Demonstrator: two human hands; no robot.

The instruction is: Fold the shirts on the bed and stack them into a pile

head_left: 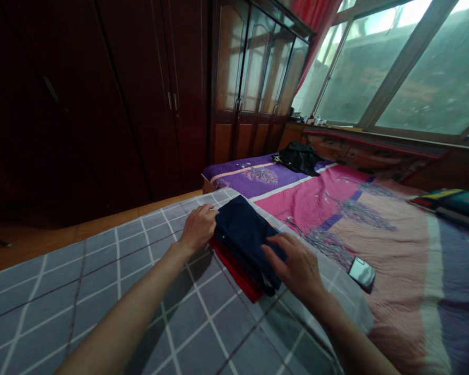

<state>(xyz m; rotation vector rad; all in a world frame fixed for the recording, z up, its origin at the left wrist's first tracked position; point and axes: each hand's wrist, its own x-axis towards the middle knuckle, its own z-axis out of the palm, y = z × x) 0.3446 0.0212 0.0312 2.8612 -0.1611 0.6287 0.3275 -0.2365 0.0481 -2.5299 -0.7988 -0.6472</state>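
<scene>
A folded navy blue garment lies on top of a folded red cloth, both on a grey checked cloth. At the garment's left edge, my left hand has its fingers curled and closed on the fabric. My right hand rests over the right edge, thumb and fingers apart, its fingertips touching the navy fabric. Part of the garment's right side is hidden under that hand. The exact type of garment cannot be made out.
A phone lies on the patterned bedspread to the right. Dark crumpled clothing sits at the bed's far end, and a folded stack of fabric at the far right. Dark wardrobes stand behind, beside a window.
</scene>
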